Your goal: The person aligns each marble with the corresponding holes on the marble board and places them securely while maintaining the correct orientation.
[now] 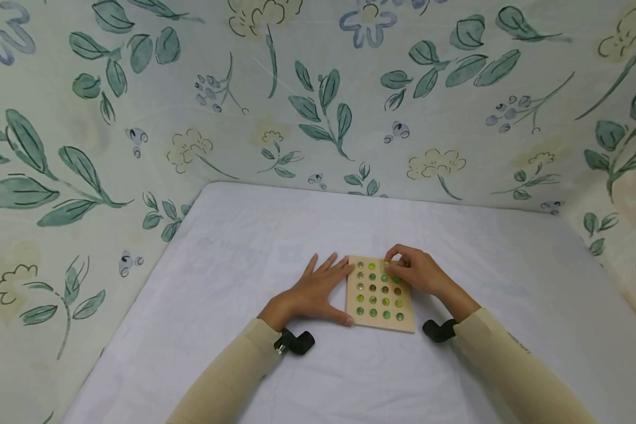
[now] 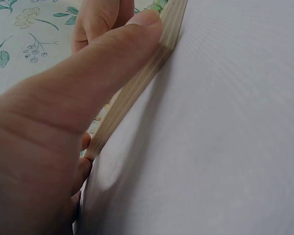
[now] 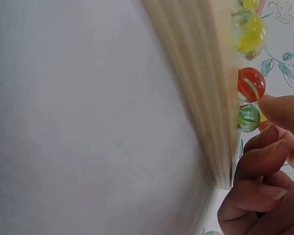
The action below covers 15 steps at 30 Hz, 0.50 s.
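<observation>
A light wooden board (image 1: 381,325) lies on the white cloth, with rows of glass marbles in it. Clear, yellow, green and reddish-brown ones show in the head view. My left hand (image 1: 318,290) rests along the board's left side with fingers spread, thumb at the near corner and index fingertip at the far one. At the far right part of the board, my right hand (image 1: 414,270) pinches a yellow marble (image 3: 263,117) between thumb and finger, partly hidden by them. Close beside those fingertips in the right wrist view sit a red marble (image 3: 251,84) and a green marble (image 3: 248,118).
White cloth (image 1: 254,235) covers the table around the board. A floral-patterned fabric (image 1: 275,118) rises behind the table and at both sides. Each wrist carries a black camera mount (image 1: 299,343) near the board's front edge.
</observation>
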Tool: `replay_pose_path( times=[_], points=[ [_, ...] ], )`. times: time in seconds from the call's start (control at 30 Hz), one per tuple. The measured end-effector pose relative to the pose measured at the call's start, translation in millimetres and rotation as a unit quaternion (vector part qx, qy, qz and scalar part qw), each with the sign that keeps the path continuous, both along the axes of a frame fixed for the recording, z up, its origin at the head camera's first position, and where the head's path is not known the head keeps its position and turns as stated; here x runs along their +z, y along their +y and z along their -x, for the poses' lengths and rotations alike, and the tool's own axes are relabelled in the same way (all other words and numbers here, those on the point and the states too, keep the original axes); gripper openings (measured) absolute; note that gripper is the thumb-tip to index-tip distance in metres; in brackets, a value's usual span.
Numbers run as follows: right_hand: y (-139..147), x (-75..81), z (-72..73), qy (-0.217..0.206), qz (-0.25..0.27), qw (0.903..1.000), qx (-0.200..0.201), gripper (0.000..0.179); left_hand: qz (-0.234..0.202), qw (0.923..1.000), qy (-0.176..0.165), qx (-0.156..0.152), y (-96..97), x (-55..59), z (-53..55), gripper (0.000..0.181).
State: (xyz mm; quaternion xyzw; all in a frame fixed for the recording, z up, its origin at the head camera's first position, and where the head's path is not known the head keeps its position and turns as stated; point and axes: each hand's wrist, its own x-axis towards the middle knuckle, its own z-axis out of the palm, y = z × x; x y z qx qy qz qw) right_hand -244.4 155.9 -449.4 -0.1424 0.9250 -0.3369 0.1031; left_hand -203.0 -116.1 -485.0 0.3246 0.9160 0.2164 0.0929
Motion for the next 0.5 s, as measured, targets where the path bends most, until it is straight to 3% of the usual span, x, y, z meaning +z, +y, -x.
replay_pose_path(
  times=[0.5],
  points=[
    [-2.2,-0.3,-1.6,-0.002,0.000,1.0000,0.002,0.017,-0.001,1.0000,0.002,-0.001,0.1,-0.3,-0.1,0.116]
  ],
)
